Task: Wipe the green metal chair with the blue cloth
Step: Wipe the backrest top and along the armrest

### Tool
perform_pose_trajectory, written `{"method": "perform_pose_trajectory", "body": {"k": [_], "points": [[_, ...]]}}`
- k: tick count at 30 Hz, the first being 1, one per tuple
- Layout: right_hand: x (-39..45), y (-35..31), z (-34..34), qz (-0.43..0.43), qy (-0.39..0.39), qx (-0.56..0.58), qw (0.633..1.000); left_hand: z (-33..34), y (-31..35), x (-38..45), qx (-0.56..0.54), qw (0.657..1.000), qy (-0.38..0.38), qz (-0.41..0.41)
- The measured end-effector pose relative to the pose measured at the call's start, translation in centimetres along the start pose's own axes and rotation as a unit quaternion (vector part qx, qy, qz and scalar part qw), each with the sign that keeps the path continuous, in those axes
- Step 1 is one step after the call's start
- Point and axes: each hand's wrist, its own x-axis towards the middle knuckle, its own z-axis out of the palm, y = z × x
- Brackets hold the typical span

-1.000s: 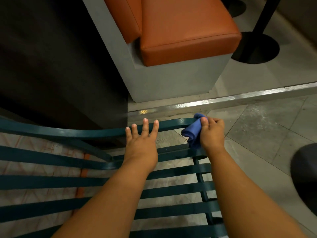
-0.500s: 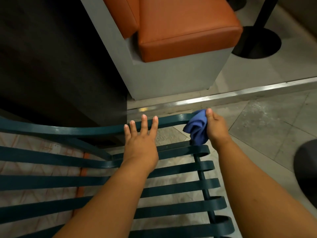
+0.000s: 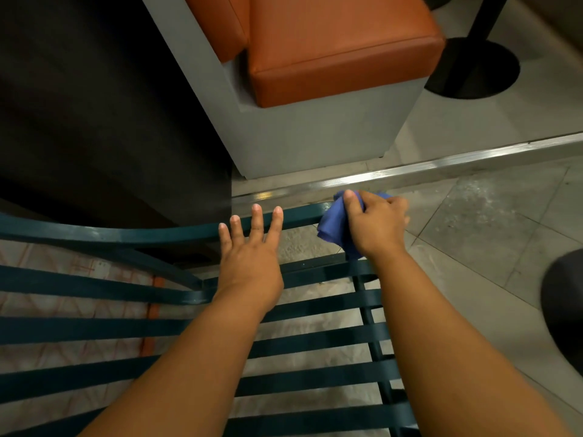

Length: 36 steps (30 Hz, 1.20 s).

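Right hand (image 3: 375,225), fingers clamped round the bunched blue cloth (image 3: 334,228), presses it on the right end of the green metal chair (image 3: 126,234) top rail. Left hand (image 3: 249,250) rests flat on that rail, fingers straight and apart. Wiping under way at the rail end; the slats below probably remain, though nothing shows which parts are clean.

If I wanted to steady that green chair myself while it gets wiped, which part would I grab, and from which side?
Probably the curved top rail of the green chair, taken from above. It is a narrow flat band with open space under it, so fingers could wrap over it. The left hand already lies there with straight fingers, while the right hand bunches the blue cloth at the rail's end.
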Motion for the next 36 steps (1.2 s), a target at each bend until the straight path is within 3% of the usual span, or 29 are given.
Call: {"method": "perform_pose_trajectory", "body": {"k": [3, 5, 7, 9, 13, 18, 21, 24, 27, 29, 33, 36], "points": [[1.6, 1.0, -0.1, 0.110, -0.065, 0.162, 0.978, 0.1, 0.0, -0.1, -0.003, 1.000, 0.003, 0.002], [2.1, 2.1, -0.1, 0.182, -0.095, 0.307, 0.929, 0.3, 0.0, -0.1, -0.002, 1.000, 0.008, 0.002], [2.2, 3.7, -0.1, 0.238, -0.103, 0.359, 0.897, 0.4, 0.0, 0.0, -0.002, 1.000, 0.011, 0.000], [2.1, 5.5, 0.3, 0.284, -0.114, 0.340, 0.889, 0.6, 0.1, -0.1, -0.003, 1.000, 0.011, -0.003], [1.5, 6.9, 0.7, 0.311, -0.148, 0.236, 0.908, 0.7, 0.2, 0.0, 0.000, 1.000, 0.017, -0.004], [1.4, 6.8, 0.3, 0.238, -0.093, 0.099, 0.962, 0.7, 0.2, 0.0, 0.006, 1.000, 0.013, -0.010], [1.3, 5.1, -0.4, 0.135, -0.032, 0.023, 0.990, 0.6, 0.4, 0.0, 0.010, 1.000, 0.009, -0.013], [1.5, 3.5, 0.1, 0.102, -0.028, 0.117, 0.987, 0.6, 0.4, 0.0, 0.017, 1.000, 0.005, -0.015], [2.5, 4.6, 1.1, 0.236, -0.072, 0.248, 0.937, 0.6, 0.5, 0.0, 0.017, 1.000, 0.001, -0.017], [2.6, 4.2, 0.8, 0.275, -0.091, 0.239, 0.927, 0.4, 0.5, -0.1, 0.017, 1.000, -0.004, -0.019], [0.9, 0.4, 0.3, 0.085, -0.020, 0.069, 0.994, 0.2, 0.6, -0.1, 0.011, 1.000, -0.011, -0.018], [-1.6, -3.7, 1.9, -0.087, -0.029, -0.127, 0.988, 0.0, 0.8, -0.2, 0.013, 0.999, -0.020, -0.025]]}}
